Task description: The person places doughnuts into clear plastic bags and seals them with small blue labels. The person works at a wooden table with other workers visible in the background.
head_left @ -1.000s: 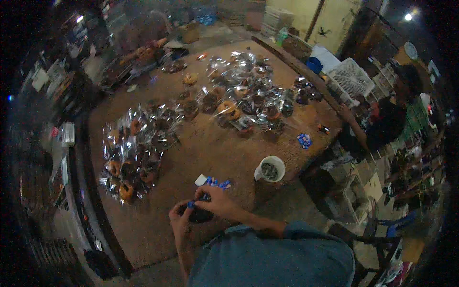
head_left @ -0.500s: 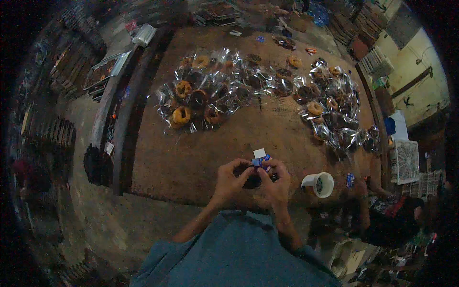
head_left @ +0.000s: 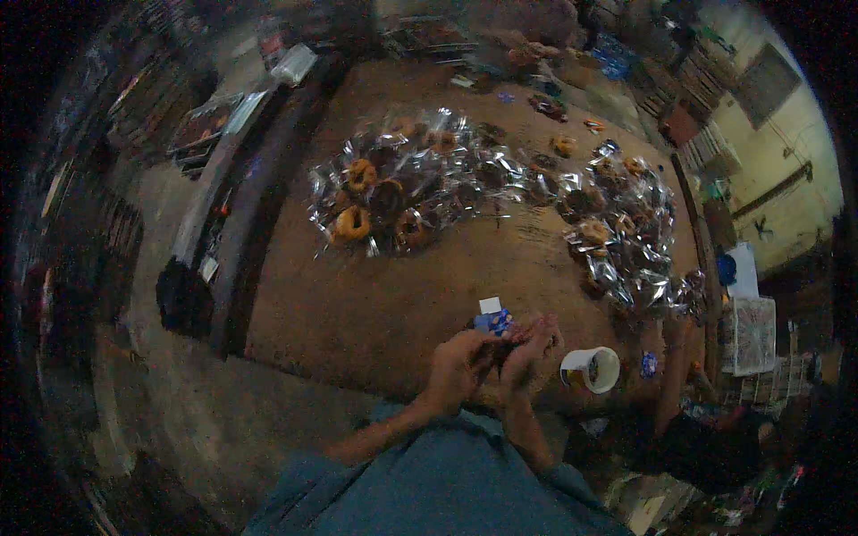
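Observation:
My left hand point(head_left: 456, 368) and my right hand point(head_left: 527, 357) meet low over the near edge of the table. The left fingers are closed against the right palm, around something dark that I cannot make out. My right hand looks open, its fingers stretched out and slightly blurred. Just beyond my hands lie some small blue labels or packets point(head_left: 491, 322), with a white square card point(head_left: 490, 305) behind them. A white cup-like tub point(head_left: 591, 370) stands to the right of my right hand, its mouth turned partly toward me.
Ring-shaped baked goods in clear wrappers form a left pile point(head_left: 384, 192) and a right pile point(head_left: 617, 228) on the brown table point(head_left: 393, 304). A co-worker's arm point(head_left: 670, 375) reaches in at the right, near another blue packet point(head_left: 649, 364). A white crate point(head_left: 749, 335) stands beyond.
My hands have drawn closer together and lower, off the blue pieces, which now show more on the table. My right fingers have straightened. The whole view has shifted slightly.

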Tool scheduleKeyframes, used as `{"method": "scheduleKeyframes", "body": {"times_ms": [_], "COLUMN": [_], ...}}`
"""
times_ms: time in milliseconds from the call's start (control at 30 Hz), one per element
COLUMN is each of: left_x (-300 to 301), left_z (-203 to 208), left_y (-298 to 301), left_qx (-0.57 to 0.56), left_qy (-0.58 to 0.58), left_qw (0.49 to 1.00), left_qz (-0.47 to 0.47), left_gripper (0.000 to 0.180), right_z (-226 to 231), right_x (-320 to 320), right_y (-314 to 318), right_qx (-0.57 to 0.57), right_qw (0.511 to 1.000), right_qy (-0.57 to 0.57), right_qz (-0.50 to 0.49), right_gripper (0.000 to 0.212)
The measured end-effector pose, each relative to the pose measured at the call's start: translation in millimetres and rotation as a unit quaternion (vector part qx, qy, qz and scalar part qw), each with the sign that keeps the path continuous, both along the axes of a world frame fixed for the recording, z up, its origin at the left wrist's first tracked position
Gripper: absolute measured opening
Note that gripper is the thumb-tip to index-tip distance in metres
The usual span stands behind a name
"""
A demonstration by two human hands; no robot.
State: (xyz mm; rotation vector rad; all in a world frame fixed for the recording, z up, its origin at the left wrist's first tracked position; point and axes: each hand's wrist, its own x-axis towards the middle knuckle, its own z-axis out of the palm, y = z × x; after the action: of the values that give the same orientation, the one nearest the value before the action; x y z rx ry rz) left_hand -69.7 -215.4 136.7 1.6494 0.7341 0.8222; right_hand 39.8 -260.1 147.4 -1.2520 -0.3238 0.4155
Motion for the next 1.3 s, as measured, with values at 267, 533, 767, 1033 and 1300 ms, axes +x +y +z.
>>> {"method": "scheduleKeyframes", "body": {"times_ms": [267,533,767,1033,1300], "left_x": [20.6,46.1,107.1,188.0,349.8], "left_z": [6.9,-8.6,-22.0,-73.2,-108.1], "left_y": [0.7,45.8,49.2,89.7,100.8], "left_qx": [-0.199,-0.314,-0.285,-0.313,-0.595], "left_qy": [-0.071,-0.047,-0.037,0.032,-0.117], "left_qw": [0.976,0.947,0.954,0.940,0.774], "left_qz": [-0.047,-0.052,-0.083,-0.135,-0.182], "left_gripper": [0.021,0.016,0.021,0.031,0.041], "right_z": [44.9,10.1,-31.0,-7.9,-20.3], "right_x": [29.5,83.4,125.5,263.0,218.5], "right_y": [-5.4,-37.4,-79.2,-138.6,-158.3], "right_qx": [-0.128,-0.106,-0.313,0.139,-0.116], "right_qw": [0.989,0.984,0.914,0.977,0.981], "right_qy": [-0.063,-0.091,0.074,0.148,0.142], "right_qz": [0.046,0.111,0.248,-0.071,0.067], "right_gripper": [0.033,0.032,0.046,0.039,0.020]}}
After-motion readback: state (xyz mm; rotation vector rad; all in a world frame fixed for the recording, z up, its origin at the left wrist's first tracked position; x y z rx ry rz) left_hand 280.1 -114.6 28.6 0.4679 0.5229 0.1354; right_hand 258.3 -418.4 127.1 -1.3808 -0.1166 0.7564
